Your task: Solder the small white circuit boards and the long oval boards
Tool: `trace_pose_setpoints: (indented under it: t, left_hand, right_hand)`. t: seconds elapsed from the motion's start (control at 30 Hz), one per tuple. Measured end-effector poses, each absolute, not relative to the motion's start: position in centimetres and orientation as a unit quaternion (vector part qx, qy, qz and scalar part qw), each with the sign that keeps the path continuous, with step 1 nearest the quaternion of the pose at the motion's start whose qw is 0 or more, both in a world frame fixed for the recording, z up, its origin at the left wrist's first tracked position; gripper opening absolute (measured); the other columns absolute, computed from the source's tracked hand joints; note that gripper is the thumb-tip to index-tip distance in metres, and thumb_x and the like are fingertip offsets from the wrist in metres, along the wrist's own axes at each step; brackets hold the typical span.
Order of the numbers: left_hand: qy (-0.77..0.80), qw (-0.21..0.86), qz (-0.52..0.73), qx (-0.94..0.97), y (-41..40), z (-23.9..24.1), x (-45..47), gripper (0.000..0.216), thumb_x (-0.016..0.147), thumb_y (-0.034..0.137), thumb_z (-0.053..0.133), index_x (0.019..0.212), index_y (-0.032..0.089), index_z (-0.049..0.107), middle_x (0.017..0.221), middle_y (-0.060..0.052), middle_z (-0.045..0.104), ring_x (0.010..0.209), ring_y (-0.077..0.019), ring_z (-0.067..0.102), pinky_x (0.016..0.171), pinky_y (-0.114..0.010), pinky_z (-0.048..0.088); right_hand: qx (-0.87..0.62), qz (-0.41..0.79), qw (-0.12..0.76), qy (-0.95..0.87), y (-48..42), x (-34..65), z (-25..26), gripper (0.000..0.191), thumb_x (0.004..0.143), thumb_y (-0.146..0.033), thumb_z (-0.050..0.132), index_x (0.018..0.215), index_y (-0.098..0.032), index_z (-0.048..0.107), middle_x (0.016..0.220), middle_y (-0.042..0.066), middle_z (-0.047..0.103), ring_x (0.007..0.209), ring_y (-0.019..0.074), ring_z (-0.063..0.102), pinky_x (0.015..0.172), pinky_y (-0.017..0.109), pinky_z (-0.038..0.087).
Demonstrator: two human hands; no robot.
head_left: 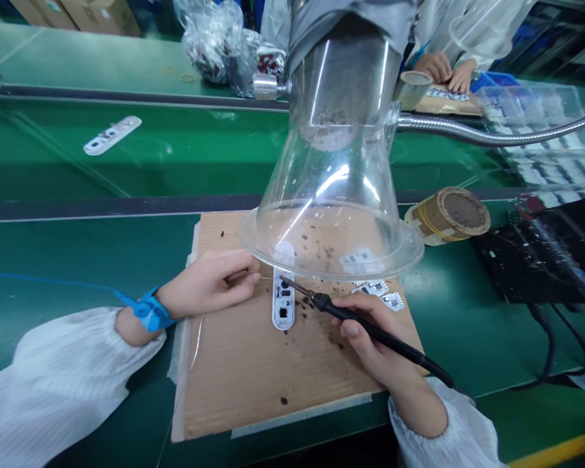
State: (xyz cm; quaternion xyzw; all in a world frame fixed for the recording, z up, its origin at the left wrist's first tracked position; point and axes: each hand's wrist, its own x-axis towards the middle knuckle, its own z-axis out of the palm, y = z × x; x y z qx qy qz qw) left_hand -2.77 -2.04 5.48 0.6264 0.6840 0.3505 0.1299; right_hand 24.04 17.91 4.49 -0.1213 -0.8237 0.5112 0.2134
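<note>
Circuit board (283,311), white, narrow and round-ended, is laid lengthwise on a cardboard sheet (244,383), its face marked by dark square and round components, its far end seen through the clear fume hood (331,188). The tip of a black soldering iron (394,348) is held at its middle, though contact cannot be told; the handle is gripped between thumb and fingers of the right hand (383,369). A thin wire (266,278) is pinched in the left hand (214,281), near the board's left edge. Smaller boards (373,288) are scattered to the right.
</note>
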Motion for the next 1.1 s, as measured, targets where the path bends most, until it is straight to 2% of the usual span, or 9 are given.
trace_pose_setpoints:
  t: [0.23, 0.4, 0.47, 0.6, 0.7, 0.8, 0.93, 1.1]
  left_hand:
    - [0.657, 0.162, 0.359, 0.643, -2.6, 5.0, -2.9, 0.008, 0.101, 0.021, 0.055, 0.093, 0.022, 0.059, 0.075, 0.002, 0.061, 0.058, -0.0113, 0.051, 0.053, -0.023, 0.042]
    - [0.651, 0.178, 0.350, 0.650, -2.6, 4.9, -2.5, 0.005, 0.101, 0.018, 0.055, 0.097, 0.020, 0.058, 0.072, 0.006, 0.056, 0.051, -0.0075, 0.043, 0.048, -0.020, 0.037]
    - [0.649, 0.175, 0.353, 0.651, -2.5, 4.9, -2.3, 0.005, 0.101, 0.018, 0.055, 0.099, 0.020, 0.059, 0.075, 0.005, 0.059, 0.051, -0.0068, 0.043, 0.050, -0.019, 0.039]
    - [0.654, 0.171, 0.350, 0.648, -2.3, 5.2, -1.6, 0.006, 0.104, 0.018, 0.055, 0.102, 0.020, 0.060, 0.085, 0.001, 0.070, 0.058, -0.0090, 0.058, 0.055, -0.020, 0.044]
    - [0.627, 0.175, 0.337, 0.681, -2.3, 5.5, -0.9, 0.016, 0.112, 0.024, 0.049, 0.110, 0.020, 0.064, 0.093, -0.004, 0.076, 0.076, -0.0154, 0.071, 0.065, -0.024, 0.052]
    - [0.589, 0.163, 0.321, 0.723, -2.3, 5.5, -0.5, 0.033, 0.120, 0.031, 0.035, 0.127, 0.020, 0.064, 0.105, -0.007, 0.080, 0.089, -0.0192, 0.075, 0.075, -0.029, 0.056]
    - [0.569, 0.135, 0.270, 0.765, -2.3, 5.4, -0.2, 0.041, 0.122, 0.038, 0.027, 0.130, 0.018, 0.063, 0.107, -0.007, 0.081, 0.081, -0.0192, 0.074, 0.068, -0.030, 0.054]
    - [0.556, 0.123, 0.242, 0.786, -2.1, 5.1, 0.0, 0.039, 0.121, 0.038, 0.031, 0.125, 0.018, 0.064, 0.101, -0.006, 0.078, 0.074, -0.0184, 0.070, 0.062, -0.031, 0.050]
  right_hand:
    - [-0.159, 0.557, 0.299, -0.759, 17.9, 25.4, 3.1, 0.017, 0.110, -0.036, 0.068, 0.121, -0.027, 0.076, 0.090, 0.003, 0.073, 0.066, 0.0165, 0.069, 0.058, 0.028, 0.060]
    - [-0.176, 0.569, 0.336, -0.730, 17.6, 25.0, 3.1, 0.016, 0.111, -0.036, 0.066, 0.117, -0.026, 0.077, 0.091, 0.004, 0.072, 0.066, 0.0156, 0.067, 0.056, 0.027, 0.057]
    - [-0.177, 0.570, 0.346, -0.723, 17.5, 24.8, 3.2, 0.016, 0.111, -0.035, 0.066, 0.117, -0.025, 0.077, 0.090, 0.003, 0.072, 0.066, 0.0147, 0.067, 0.055, 0.026, 0.056]
    - [-0.198, 0.565, 0.366, -0.713, 17.5, 24.6, 3.1, 0.017, 0.111, -0.037, 0.065, 0.115, -0.025, 0.077, 0.088, 0.002, 0.070, 0.064, 0.0139, 0.065, 0.053, 0.026, 0.055]
    - [-0.210, 0.562, 0.373, -0.708, 17.5, 24.5, 3.2, 0.018, 0.111, -0.039, 0.066, 0.114, -0.025, 0.077, 0.086, 0.002, 0.070, 0.062, 0.0139, 0.065, 0.052, 0.026, 0.054]
    - [-0.214, 0.556, 0.382, -0.707, 17.5, 24.3, 3.4, 0.019, 0.111, -0.040, 0.066, 0.113, -0.024, 0.076, 0.086, 0.002, 0.069, 0.062, 0.0140, 0.065, 0.052, 0.027, 0.054]
    - [-0.208, 0.549, 0.399, -0.705, 17.5, 23.9, 3.7, 0.020, 0.110, -0.041, 0.066, 0.112, -0.023, 0.076, 0.083, 0.001, 0.067, 0.059, 0.0142, 0.062, 0.050, 0.028, 0.052]
    - [-0.191, 0.558, 0.411, -0.695, 17.6, 23.7, 3.7, 0.016, 0.111, -0.036, 0.066, 0.115, -0.024, 0.075, 0.084, 0.000, 0.070, 0.060, 0.0129, 0.063, 0.052, 0.026, 0.053]
